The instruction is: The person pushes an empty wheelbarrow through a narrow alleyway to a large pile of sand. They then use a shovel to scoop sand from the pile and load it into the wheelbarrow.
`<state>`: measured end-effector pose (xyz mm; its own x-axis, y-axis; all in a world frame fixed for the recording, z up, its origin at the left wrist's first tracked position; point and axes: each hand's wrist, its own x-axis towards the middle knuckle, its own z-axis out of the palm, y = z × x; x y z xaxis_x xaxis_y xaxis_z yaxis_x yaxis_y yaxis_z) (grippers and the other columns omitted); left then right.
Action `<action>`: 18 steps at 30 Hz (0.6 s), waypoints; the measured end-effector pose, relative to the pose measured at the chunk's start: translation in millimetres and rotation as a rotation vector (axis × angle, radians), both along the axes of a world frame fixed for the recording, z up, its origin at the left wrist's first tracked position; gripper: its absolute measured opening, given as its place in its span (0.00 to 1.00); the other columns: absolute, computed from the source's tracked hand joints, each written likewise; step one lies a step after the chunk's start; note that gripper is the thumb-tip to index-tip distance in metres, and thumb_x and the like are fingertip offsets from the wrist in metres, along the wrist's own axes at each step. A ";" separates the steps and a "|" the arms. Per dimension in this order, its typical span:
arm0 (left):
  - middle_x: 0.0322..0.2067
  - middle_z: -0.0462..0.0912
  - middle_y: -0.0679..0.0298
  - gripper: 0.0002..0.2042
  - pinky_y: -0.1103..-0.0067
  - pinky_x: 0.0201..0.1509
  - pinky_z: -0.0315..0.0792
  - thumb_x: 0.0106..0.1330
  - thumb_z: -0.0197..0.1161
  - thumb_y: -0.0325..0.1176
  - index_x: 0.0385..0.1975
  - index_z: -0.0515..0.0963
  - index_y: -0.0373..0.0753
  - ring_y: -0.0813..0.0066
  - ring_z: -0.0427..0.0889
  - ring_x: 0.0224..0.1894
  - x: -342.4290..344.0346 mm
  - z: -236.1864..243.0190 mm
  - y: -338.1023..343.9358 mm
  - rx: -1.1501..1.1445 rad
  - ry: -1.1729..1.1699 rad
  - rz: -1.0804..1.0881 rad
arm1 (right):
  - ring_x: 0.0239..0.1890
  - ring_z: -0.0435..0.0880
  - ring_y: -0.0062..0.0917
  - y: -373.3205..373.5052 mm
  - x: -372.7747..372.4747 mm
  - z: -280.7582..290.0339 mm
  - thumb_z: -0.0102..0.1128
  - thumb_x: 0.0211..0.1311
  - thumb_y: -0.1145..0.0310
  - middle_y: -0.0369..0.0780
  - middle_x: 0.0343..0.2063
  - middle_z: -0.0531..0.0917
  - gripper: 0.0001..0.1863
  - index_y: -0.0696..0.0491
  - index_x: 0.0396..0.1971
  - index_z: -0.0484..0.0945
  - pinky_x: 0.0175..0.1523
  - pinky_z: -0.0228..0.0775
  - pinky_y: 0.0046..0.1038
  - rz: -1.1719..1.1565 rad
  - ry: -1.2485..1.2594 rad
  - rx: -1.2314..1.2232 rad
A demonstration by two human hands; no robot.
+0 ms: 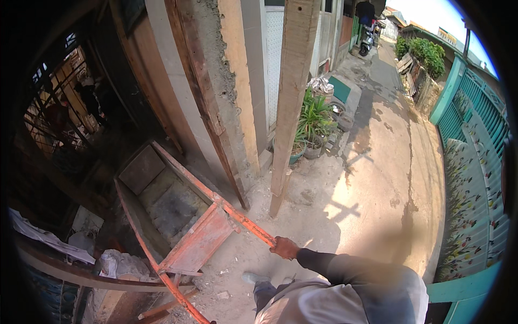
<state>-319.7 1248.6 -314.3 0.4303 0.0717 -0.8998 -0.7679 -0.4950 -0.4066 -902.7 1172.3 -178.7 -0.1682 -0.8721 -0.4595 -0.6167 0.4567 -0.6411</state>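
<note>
An orange-red handcart (pixel 197 240), with a deep box-shaped bed and two long handles, stands in front of me, angled toward the dark opening on the left. Grey dust coats the bed's floor, and the cart's wheel is hidden. My right hand (pixel 285 248), in a dark sleeve, is closed around the end of the cart's right handle (pixel 253 229). The left handle (pixel 181 298) runs down to the lower edge of the picture. Only a dark sliver, perhaps my left hand (pixel 213 322), shows at its end; no fingers can be made out.
Two upright wooden posts (pixel 291 97) rise close beside the cart's right side. Rubble and a bag (pixel 121 264) lie left of it. Potted plants (pixel 313 124) line the wall ahead. A concrete lane (pixel 388 178) runs along the right, bordered by a teal gate (pixel 475 119).
</note>
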 end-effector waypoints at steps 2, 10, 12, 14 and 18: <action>0.66 0.63 0.60 0.24 0.67 0.69 0.60 0.74 0.44 0.39 0.66 0.58 0.32 0.65 0.63 0.65 21.6 -17.1 30.2 0.038 -0.043 0.023 | 0.36 0.84 0.44 28.5 7.2 -14.9 0.60 0.53 0.49 0.51 0.31 0.83 0.28 0.61 0.43 0.74 0.46 0.75 0.40 0.002 0.026 -0.066; 0.13 0.71 0.62 0.12 0.71 0.10 0.64 0.49 0.62 0.26 0.30 0.68 0.36 0.71 0.70 0.09 -96.4 91.1 152.6 -1.358 0.038 0.753 | 0.20 0.83 0.34 131.9 8.1 11.9 0.62 0.54 0.57 0.47 0.27 0.82 0.23 0.61 0.42 0.72 0.28 0.77 0.34 -0.194 -0.190 0.145; 0.14 0.70 0.63 0.11 0.73 0.08 0.62 0.52 0.61 0.24 0.33 0.67 0.37 0.72 0.70 0.09 -66.8 60.2 175.5 -1.444 -0.016 0.618 | 0.18 0.82 0.32 147.6 10.6 -21.5 0.63 0.55 0.58 0.47 0.26 0.82 0.22 0.61 0.41 0.72 0.23 0.75 0.32 -0.160 -0.165 0.051; 0.14 0.72 0.61 0.12 0.72 0.09 0.64 0.50 0.62 0.25 0.32 0.68 0.36 0.72 0.72 0.10 -81.9 74.7 196.7 -1.389 -0.054 0.634 | 0.17 0.81 0.31 170.6 8.6 -28.1 0.63 0.54 0.60 0.45 0.23 0.80 0.22 0.62 0.40 0.71 0.19 0.73 0.31 -0.202 -0.207 0.021; 0.19 0.76 0.55 0.13 0.69 0.20 0.70 0.48 0.64 0.29 0.31 0.69 0.33 0.63 0.77 0.17 -68.8 49.2 263.7 -1.446 -0.109 0.519 | 0.14 0.77 0.27 206.3 17.5 -7.4 0.63 0.55 0.61 0.41 0.20 0.77 0.19 0.59 0.39 0.72 0.17 0.70 0.30 -0.188 -0.201 0.089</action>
